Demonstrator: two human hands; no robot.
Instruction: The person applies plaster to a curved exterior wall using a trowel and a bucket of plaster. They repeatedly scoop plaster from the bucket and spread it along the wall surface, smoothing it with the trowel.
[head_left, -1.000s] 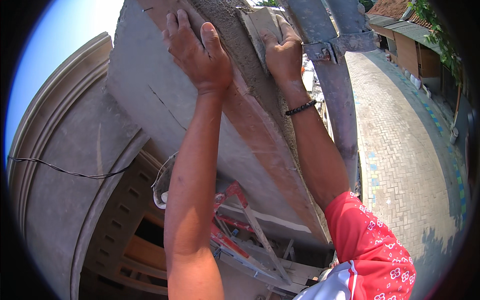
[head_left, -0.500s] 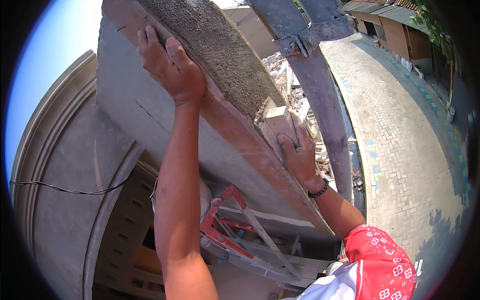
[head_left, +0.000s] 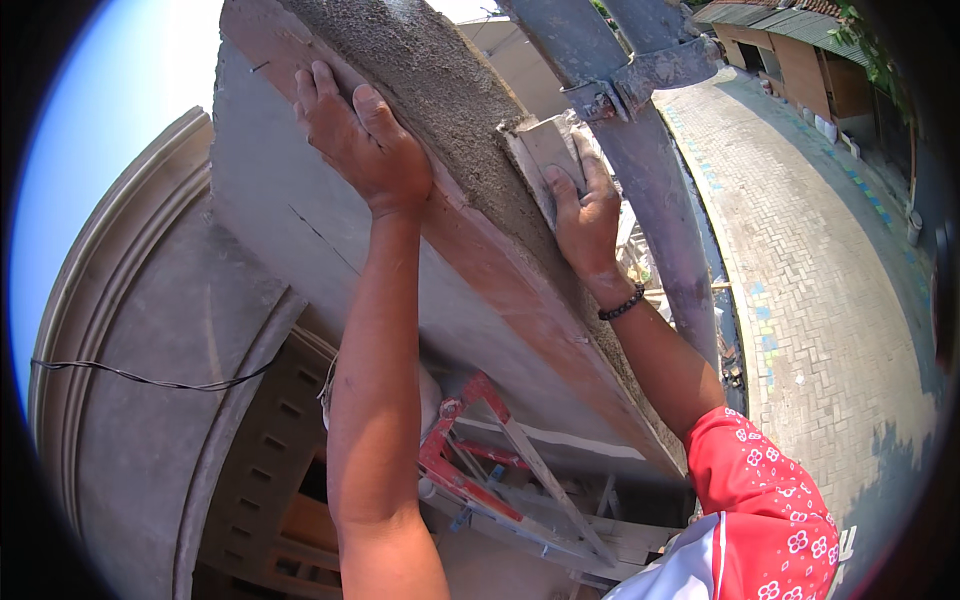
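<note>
The left hand (head_left: 370, 150) lies flat on the upper part of the board (head_left: 500, 270), fingers close together and thumb apart, gripping nothing; it seems to lean there as a brace. The right hand (head_left: 588, 215) pinches a plastering float (head_left: 545, 160), thumb on the near side and fingers around the far side. The float is just to the right of the board, at the outer edge of the rough mortar (head_left: 440, 100).

The likeliest trouble is the board shifting. How it is fixed does not show fully; 1 nail (head_left: 260, 67) juts out near its upper end. Too hard a push from the left hand could work it loose, and the mortar edge beside it might crack or slump.

The float could also tip, since part of it seems to overhang the mortar: uneven pressure would gouge the edge or drop crumbs off the side. A stroke carried too far right of the board could knock the knuckles on the metal pipe (head_left: 655, 200) and its clamp (head_left: 600, 100).

Dusty fingers make a slip possible; a dropped float might fall to the right of the board. To its lower left, mortar bits could hit the red-and-grey ladder (head_left: 462, 480).
</note>
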